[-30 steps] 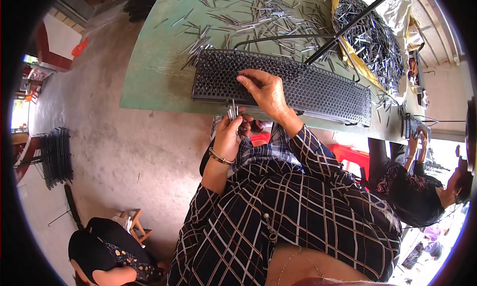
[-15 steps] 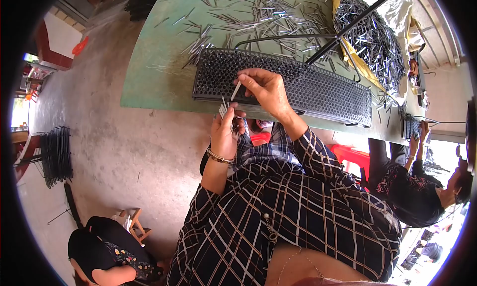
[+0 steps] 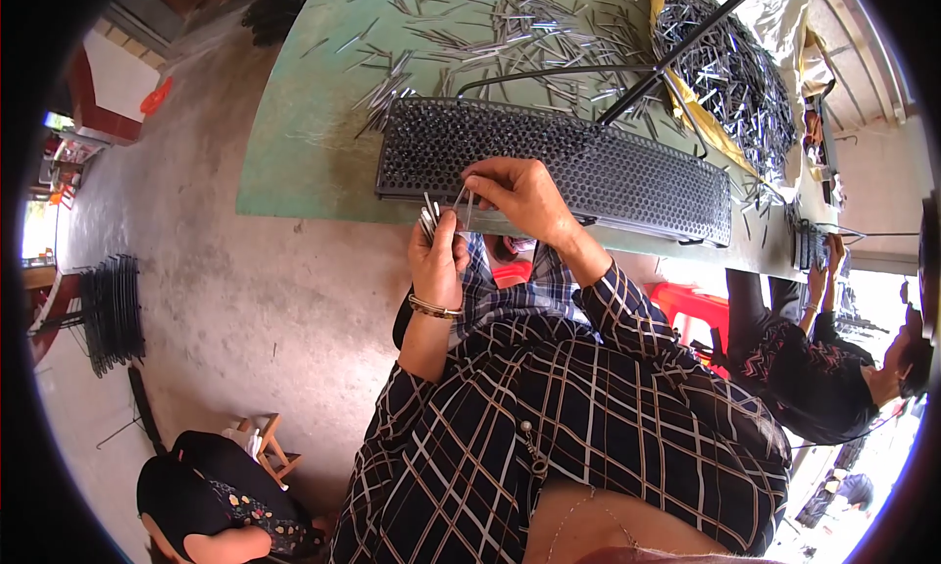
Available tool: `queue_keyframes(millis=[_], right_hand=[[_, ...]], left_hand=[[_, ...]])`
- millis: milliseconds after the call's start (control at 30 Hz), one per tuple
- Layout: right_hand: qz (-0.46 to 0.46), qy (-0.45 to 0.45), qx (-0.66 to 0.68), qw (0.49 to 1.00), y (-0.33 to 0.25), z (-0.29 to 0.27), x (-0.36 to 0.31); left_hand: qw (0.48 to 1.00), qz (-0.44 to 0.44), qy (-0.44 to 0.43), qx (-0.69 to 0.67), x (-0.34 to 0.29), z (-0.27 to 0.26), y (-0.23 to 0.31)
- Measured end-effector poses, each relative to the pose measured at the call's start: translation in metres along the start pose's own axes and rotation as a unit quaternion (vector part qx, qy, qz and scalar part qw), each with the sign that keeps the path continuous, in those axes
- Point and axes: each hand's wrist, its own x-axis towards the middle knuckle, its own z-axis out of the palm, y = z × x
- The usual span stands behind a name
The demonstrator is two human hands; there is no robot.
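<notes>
My left hand point(image 3: 438, 260) is closed round a small bundle of thin metal rods point(image 3: 428, 216), their ends sticking up past the fingers at the table's near edge. Just above it, my right hand point(image 3: 520, 196) pinches one or two slim rods point(image 3: 467, 199) between thumb and fingertips; blur hides the exact number. Behind the hands lies a long black perforated rack point(image 3: 627, 167), full of round holes in rows. Dark shiny pieces seem to fill many holes in its left part, while the right part shows plainer holes.
Loose rods point(image 3: 529, 30) lie scattered over the green table point(image 3: 294, 162). A yellow-edged sack point(image 3: 725, 74) heaped with rods stands at the right, near a black metal bar frame point(image 3: 655, 72). One person point(image 3: 804, 368) works at the far right; another point(image 3: 225, 505) sits lower left.
My right hand has come down slightly toward my left hand, and its rod is now beside the left fingertips. My left hand has shifted a little to the left, still holding the bundle.
</notes>
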Motion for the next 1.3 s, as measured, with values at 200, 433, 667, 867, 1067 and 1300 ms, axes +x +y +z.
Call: queue_keyframes(millis=[200,433,667,867,1067,1300], right_hand=[[-0.036,0.031,-0.038,0.998,-0.009,-0.006,0.001],[-0.144,0.06,-0.125,0.98,0.0,-0.009,0.02],[-0.191,0.071,-0.166,0.965,0.001,-0.009,0.023],[-0.238,0.056,-0.198,0.949,0.01,0.001,0.024],[-0.291,0.085,-0.314,0.9,0.016,0.007,0.024],[-0.28,0.102,-0.317,0.9,0.022,0.008,0.02]], left_hand=[[0.999,-0.03,-0.023,0.011,0.002,-0.005,0.0],[0.992,-0.082,-0.099,-0.006,-0.002,-0.007,-0.006],[0.986,-0.098,-0.131,-0.019,-0.002,-0.01,-0.007],[0.981,-0.127,-0.148,-0.019,-0.004,-0.012,-0.004],[0.977,-0.16,-0.142,-0.009,-0.005,-0.008,0.001],[0.972,-0.178,-0.153,-0.003,-0.009,-0.006,0.005]])
